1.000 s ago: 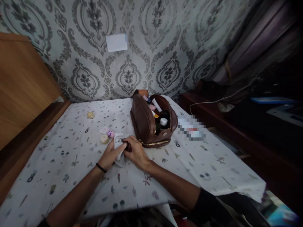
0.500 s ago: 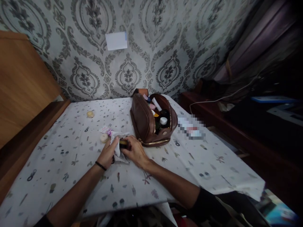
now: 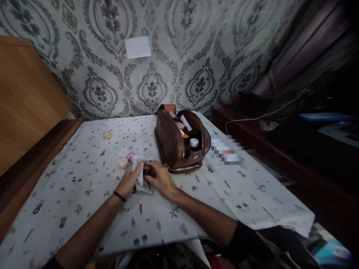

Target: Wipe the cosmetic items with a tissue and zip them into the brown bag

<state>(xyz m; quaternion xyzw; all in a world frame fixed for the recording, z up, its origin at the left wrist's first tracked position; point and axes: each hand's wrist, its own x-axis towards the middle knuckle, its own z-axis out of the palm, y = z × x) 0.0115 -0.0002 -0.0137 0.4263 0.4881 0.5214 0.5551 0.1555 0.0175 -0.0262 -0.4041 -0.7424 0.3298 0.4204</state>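
My left hand (image 3: pixel 129 181) is closed on a crumpled white cloth (image 3: pixel 142 185), its thumb along the near side. From the right, my right hand (image 3: pixel 160 179) grips a small dark jar (image 3: pixel 147 170) with a gold band, which lies against the cloth. Just beyond my left hand are a round cream-coloured item (image 3: pixel 123 163) and a white and purple tube (image 3: pixel 126 154). A brown leather bag (image 3: pixel 172 140) stands unzipped behind my right hand, with a white-capped bottle (image 3: pixel 193 143) and other small items inside.
Another small cream-coloured round item (image 3: pixel 107 134) lies at the back left of the patterned tablecloth (image 3: pixel 84 209). Right of the bag is a blurred-out packet (image 3: pixel 227 150). A wooden panel (image 3: pixel 30 93) borders the left, and a white cable (image 3: pixel 252 120) runs at the right.
The dark jar has tilted slightly between my hands and shows a little more of its side. Both hands keep nearly the same place.
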